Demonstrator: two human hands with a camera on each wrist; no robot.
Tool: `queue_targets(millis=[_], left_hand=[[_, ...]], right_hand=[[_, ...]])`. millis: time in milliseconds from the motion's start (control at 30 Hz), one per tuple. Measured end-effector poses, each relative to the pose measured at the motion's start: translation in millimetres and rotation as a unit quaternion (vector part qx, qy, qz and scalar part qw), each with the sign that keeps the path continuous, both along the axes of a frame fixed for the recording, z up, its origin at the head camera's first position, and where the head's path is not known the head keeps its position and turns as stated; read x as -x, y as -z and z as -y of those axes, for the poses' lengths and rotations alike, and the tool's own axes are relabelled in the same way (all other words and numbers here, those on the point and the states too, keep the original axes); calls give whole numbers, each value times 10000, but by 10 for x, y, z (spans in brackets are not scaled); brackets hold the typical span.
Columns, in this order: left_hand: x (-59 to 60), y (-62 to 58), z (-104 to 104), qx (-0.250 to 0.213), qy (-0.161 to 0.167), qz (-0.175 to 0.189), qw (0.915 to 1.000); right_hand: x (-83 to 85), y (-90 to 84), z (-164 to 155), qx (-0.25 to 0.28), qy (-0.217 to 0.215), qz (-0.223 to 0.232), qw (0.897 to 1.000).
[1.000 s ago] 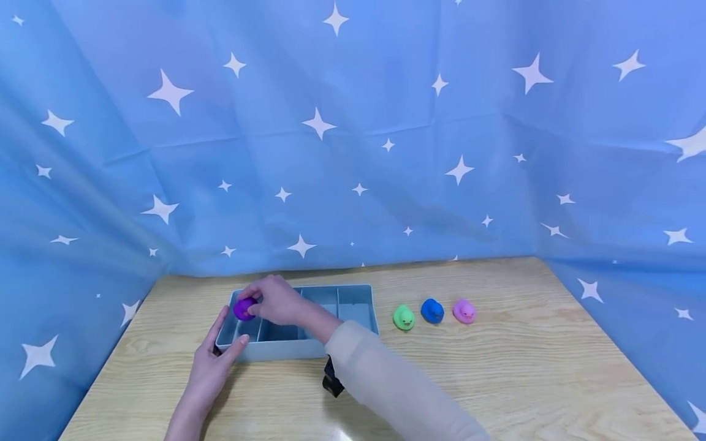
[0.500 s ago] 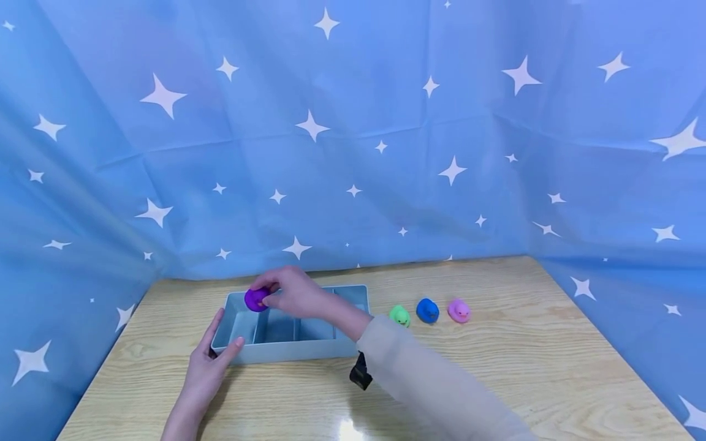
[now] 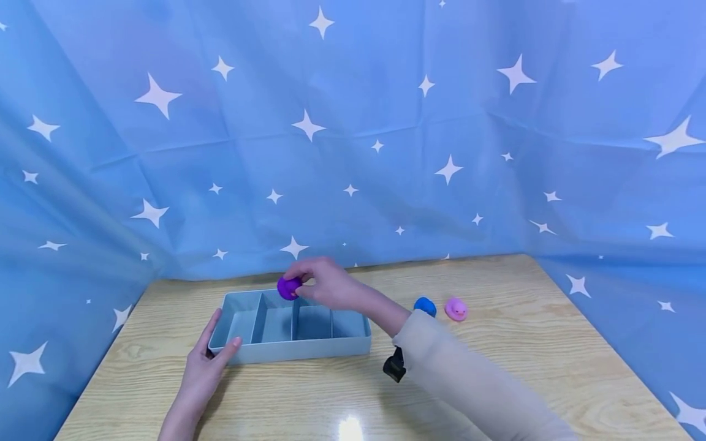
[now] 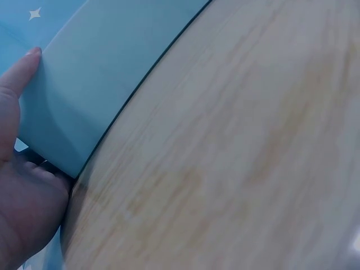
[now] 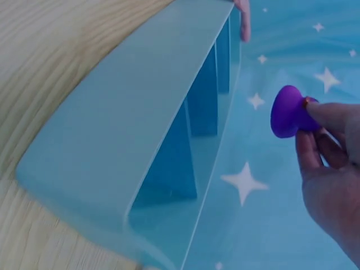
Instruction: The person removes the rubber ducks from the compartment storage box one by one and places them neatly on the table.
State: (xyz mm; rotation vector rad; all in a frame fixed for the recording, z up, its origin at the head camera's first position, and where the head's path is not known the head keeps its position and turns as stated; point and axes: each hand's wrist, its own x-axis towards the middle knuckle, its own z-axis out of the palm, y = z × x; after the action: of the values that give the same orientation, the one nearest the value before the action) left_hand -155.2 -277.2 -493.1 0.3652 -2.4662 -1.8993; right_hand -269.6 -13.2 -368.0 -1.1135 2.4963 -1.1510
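A purple rubber duck (image 3: pixel 288 288) is pinched between the thumb and fingers of my right hand (image 3: pixel 326 283), above the back rim of a blue-grey divided box (image 3: pixel 298 351). The right wrist view shows the duck (image 5: pixel 287 112) held clear of the box (image 5: pixel 112 107), its base facing away from the palm. My left hand (image 3: pixel 201 366) grips the box's near left corner, thumb on the front wall and fingers along the left side. In the left wrist view, that hand (image 4: pixel 25 191) has its thumb against the box wall (image 4: pixel 107 73).
Right of the box, a blue rubber duck (image 3: pixel 425 306) is partly covered by my right sleeve, and a pink rubber duck (image 3: pixel 456 309) sits beside it. The wooden table (image 3: pixel 298 398) ends at a blue star-patterned curtain (image 3: pixel 353 147).
My right hand has lifted the purple duck from the leftmost compartment and carried it right. The green duck has become hidden behind my right arm. My left hand stays on the box.
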Motion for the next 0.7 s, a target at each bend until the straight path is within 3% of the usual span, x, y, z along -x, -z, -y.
queue_targets(millis=[700], left_hand=[[3, 11, 10, 72, 33, 18, 10000]], right_hand=[[107, 105, -747, 35, 237, -380, 9990]])
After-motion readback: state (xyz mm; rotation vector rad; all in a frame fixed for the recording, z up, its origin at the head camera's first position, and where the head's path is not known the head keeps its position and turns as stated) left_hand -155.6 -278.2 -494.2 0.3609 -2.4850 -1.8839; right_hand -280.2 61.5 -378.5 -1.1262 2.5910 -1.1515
